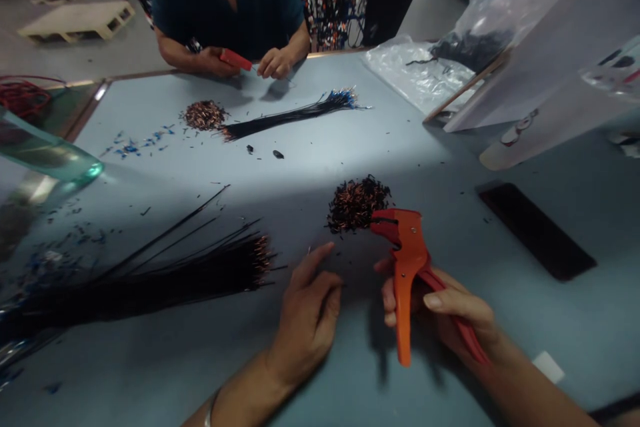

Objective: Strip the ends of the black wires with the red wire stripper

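Note:
My right hand (463,310) is wrapped round the handles of an orange and red wire stripper (413,260), whose jaws point up and left. Those jaws overlap the near edge of a pile of black and copper wire scraps (357,203). Just left of the tool, my left hand (310,313) is low over the table, index finger stretched toward the pile and the other fingers loosely bent. I see nothing held in it. A thick bundle of black wires (165,290) lies to its left, stripped copper ends facing the hand.
Across the table (310,167), a person's hands (275,63) hold a red tool (235,59) and a thin wire. Before them lie another wire bundle (295,110) and a scrap pile (204,115). A black phone (537,230) lies right; clear plastic (420,70) is at the back.

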